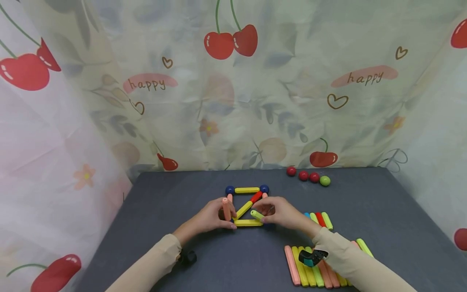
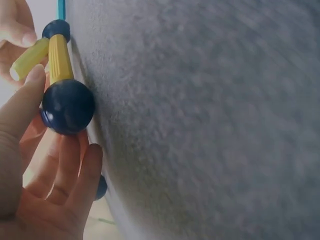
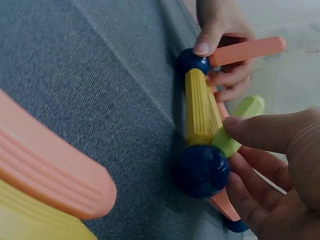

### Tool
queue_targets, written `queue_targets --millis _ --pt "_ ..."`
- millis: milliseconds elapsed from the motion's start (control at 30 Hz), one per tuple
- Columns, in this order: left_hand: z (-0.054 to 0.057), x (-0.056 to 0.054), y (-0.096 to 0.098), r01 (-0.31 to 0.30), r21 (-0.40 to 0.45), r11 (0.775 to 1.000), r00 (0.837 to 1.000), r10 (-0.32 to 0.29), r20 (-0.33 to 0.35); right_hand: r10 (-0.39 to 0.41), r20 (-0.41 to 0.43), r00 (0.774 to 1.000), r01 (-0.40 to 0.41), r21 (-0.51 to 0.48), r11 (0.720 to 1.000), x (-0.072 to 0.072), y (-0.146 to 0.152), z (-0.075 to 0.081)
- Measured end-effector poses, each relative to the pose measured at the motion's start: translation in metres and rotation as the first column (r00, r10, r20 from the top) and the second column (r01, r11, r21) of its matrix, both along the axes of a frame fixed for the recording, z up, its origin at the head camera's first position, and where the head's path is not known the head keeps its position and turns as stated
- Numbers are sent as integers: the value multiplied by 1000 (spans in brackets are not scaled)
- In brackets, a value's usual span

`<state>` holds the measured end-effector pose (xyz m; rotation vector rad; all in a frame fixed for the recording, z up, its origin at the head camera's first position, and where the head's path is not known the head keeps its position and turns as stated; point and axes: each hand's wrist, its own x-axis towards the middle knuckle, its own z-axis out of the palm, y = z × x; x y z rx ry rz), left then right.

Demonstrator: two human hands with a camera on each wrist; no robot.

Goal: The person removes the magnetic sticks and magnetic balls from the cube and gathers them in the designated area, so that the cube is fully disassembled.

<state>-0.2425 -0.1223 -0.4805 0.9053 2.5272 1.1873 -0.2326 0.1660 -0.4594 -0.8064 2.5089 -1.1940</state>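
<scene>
A flat frame of sticks and blue balls lies before me, with a yellow stick [image 1: 247,190] at its back and another yellow stick [image 1: 248,223] at its front. A red stick [image 1: 257,197] and a yellow one form the diagonal. My left hand [image 1: 213,215] holds the front-left blue ball [image 3: 192,62] between thumb and fingers; a salmon-pink stick [image 1: 226,209] stands up from that ball. My right hand [image 1: 283,213] pinches a light green stick [image 3: 246,112], its lower end at the front-right blue ball [image 3: 201,171]. That stick tilts upward.
Several red balls [image 1: 303,175] and a green ball [image 1: 324,181] line the table's back edge. Pink, yellow and green sticks [image 1: 292,265] lie in a row under my right forearm. Shorter coloured sticks [image 1: 327,221] lie behind them. A printed cloth [image 1: 248,101] hangs behind the table.
</scene>
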Motion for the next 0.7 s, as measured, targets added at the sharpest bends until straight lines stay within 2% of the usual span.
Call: queue_targets --millis 167,333,700 --pt "3 2 -6 -28 -16 999 1000 28 -15 23 -17 1000 -23 28 999 0 -1 -2" --pt "2 0 -7 -25 -50 998 999 24 -23 17 -24 1000 -16 33 999 1 -1 -3" --pt "4 3 -7 -42 -76 996 999 40 -28 -7 -114 994 11 30 999 5 0 -1"
